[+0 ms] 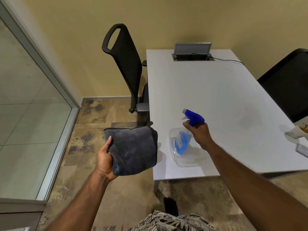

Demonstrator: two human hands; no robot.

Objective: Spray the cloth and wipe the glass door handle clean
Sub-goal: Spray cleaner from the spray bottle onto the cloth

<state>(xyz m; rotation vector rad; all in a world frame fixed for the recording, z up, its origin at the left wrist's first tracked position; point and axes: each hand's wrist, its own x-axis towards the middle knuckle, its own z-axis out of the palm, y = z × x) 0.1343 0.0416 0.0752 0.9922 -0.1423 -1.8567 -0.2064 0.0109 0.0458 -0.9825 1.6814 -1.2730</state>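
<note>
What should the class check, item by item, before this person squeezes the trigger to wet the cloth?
1. Cloth held flat and folded in the left hand: ok.
2. Right hand gripping the spray bottle at its neck: ok.
3. Finger on the trigger: cannot tell.
4. Nozzle pointing left, towards the cloth's side: ok.
5. Blue liquid in the bottle: ok.
6. Door handle in sight: not ok, only a glass panel shows.
</note>
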